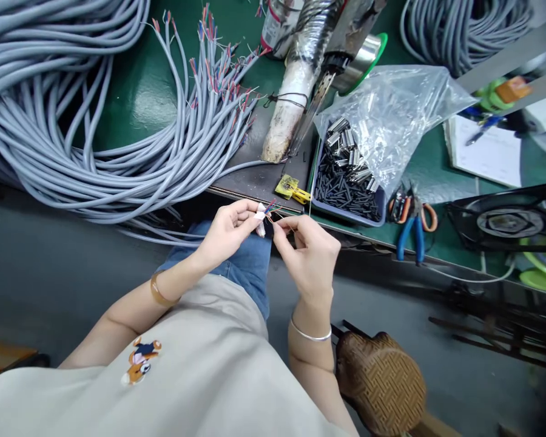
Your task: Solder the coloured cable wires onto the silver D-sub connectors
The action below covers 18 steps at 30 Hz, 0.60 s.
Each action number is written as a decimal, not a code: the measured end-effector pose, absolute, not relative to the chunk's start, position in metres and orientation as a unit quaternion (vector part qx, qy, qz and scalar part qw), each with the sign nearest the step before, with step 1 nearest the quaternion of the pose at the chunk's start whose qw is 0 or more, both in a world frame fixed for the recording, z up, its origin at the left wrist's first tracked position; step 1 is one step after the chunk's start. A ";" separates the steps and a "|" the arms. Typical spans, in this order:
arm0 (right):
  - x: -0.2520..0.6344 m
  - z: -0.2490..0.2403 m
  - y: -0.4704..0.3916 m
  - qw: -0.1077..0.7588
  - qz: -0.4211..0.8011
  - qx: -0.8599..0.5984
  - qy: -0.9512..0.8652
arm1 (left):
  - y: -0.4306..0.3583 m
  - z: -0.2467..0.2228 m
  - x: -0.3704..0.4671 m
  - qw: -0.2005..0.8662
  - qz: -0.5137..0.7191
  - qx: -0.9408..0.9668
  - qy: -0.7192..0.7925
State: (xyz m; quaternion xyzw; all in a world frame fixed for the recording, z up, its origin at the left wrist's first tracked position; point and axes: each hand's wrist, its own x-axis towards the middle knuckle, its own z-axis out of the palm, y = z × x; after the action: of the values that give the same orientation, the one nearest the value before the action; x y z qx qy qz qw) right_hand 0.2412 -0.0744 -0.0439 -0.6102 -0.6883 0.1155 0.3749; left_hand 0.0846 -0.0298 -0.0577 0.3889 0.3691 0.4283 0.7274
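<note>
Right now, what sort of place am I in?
Probably a cable-assembly workshop: looped grey cables with coloured wires showing at their ends, a tray of small black parts, and pliers at the edge of a green workbench.

- The left hand (230, 226) is held with fingers curled — thumb extended toward their tips.
- The right hand (310, 250) is held just beside it — thumb and forefinger pinched.

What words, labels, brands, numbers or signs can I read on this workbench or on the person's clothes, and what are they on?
None can be read.
Container label at the top: marks too blurred to read.
Paper sheets at the right: faint marks, too small and blurred to read.
Shirt: an embroidered figure, no readable words.
</note>
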 end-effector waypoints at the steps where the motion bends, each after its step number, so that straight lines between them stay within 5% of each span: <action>1: 0.242 -0.045 -0.073 0.374 0.150 -0.620 -0.673 | -0.030 -0.059 0.086 0.718 0.442 0.392 0.369; 5: 0.245 -0.052 -0.069 0.461 0.236 -0.648 -0.559 | -0.025 -0.063 0.089 0.711 0.460 0.389 0.362; 9: 0.248 -0.058 -0.066 0.541 0.231 -0.633 -0.502 | -0.012 -0.073 0.077 0.833 0.342 0.324 0.289; 18: 0.243 -0.050 -0.061 0.528 0.231 -0.618 -0.535 | 0.001 -0.088 0.062 0.898 0.284 0.224 0.251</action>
State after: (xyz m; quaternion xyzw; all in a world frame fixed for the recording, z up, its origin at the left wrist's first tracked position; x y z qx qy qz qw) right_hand 0.2431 -0.0613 -0.0496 -0.6181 -0.5347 0.2311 0.5278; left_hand 0.0621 0.0006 -0.0881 0.2245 0.2512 0.2841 0.8977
